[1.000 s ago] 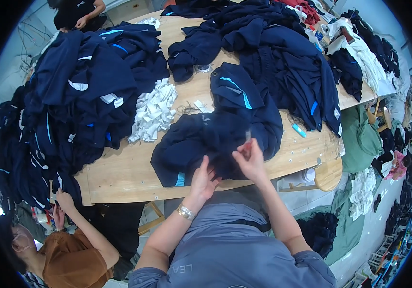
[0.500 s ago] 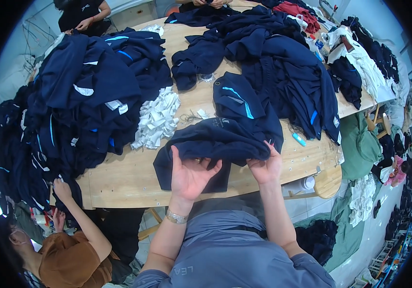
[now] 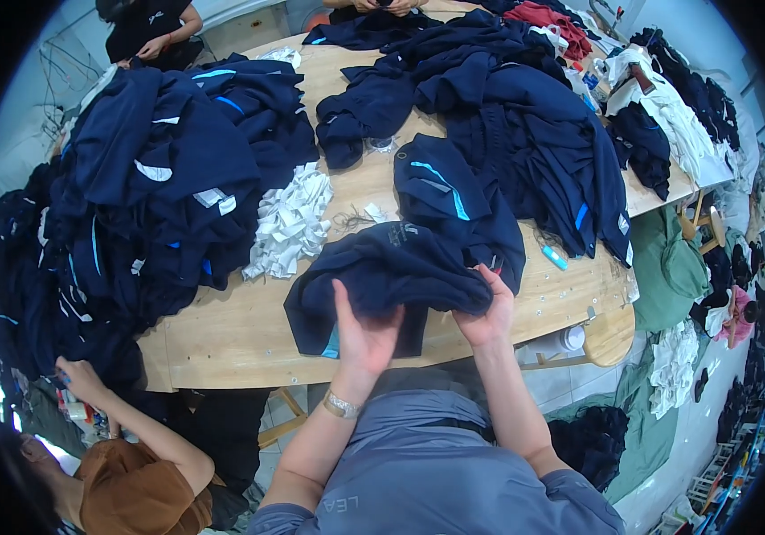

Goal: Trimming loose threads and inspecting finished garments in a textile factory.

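Observation:
Both my hands hold up a navy garment (image 3: 391, 259) over the near edge of the table, with part of it draped on the wood. My left hand (image 3: 368, 337) is under its near left side, thumb up against the cloth and fingertips hidden in the fabric. At its right end, my right hand (image 3: 487, 316) pinches a bunched edge between thumb and fingers. A small red bit shows by the right fingertips; what it is I cannot make out. Just beyond lies another navy garment (image 3: 440, 183) with a light-blue stripe.
A big navy clothing pile (image 3: 159, 152) covers the table's left, beside a heap of white tags (image 3: 289, 218). More navy clothes (image 3: 543, 134) lie at right, near a turquoise cutter-like tool (image 3: 554, 258). A person in brown (image 3: 142, 481) works at left; others stand across the table.
My left hand has turned and slid right under the garment, its fingers now deeper in the cloth. My right hand shifted slightly left. The person in brown moved a hand left.

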`<state>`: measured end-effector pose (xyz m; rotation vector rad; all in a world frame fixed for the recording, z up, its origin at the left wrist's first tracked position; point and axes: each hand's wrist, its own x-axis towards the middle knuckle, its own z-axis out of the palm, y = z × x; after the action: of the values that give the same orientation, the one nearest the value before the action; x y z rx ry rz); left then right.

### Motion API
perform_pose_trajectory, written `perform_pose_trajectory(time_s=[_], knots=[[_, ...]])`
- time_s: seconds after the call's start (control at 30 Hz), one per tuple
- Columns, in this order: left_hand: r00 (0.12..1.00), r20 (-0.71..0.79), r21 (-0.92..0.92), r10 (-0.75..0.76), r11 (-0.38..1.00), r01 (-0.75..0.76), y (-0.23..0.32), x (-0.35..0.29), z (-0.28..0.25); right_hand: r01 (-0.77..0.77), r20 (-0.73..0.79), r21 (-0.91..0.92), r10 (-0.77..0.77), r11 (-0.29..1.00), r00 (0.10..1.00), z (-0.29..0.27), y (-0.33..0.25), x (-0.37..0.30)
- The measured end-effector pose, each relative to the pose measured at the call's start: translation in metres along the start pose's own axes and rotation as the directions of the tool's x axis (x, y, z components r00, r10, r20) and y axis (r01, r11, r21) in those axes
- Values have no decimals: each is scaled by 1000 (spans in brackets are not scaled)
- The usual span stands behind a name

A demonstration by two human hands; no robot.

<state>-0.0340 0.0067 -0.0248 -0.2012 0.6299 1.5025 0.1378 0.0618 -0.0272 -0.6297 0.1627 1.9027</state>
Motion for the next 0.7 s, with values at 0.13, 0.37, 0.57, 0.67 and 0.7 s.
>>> perform_pose_trajectory(time_s=[0.13,0.37,0.57,0.67,0.7], knots=[[870,51,150,-490,865,479,-22,-19,0,58,228,-68,-41,996,973,-3,7,1],[969,145,243,-199,957,161,-31,-15,13,144,185,-170,-112,975,976,15,14,-11],[978,100,485,181,850,-207,-45,-18,4,190,20,-425,-201,885,979,8,15,-3],[935,223,813,276,476,-335,-44,-17,-16,491,399,-857,-402,157,824,-1,5,13],[935,222,814,278,475,-334,-43,-16,-22,491,398,-857,-401,159,825,-1,4,18]])
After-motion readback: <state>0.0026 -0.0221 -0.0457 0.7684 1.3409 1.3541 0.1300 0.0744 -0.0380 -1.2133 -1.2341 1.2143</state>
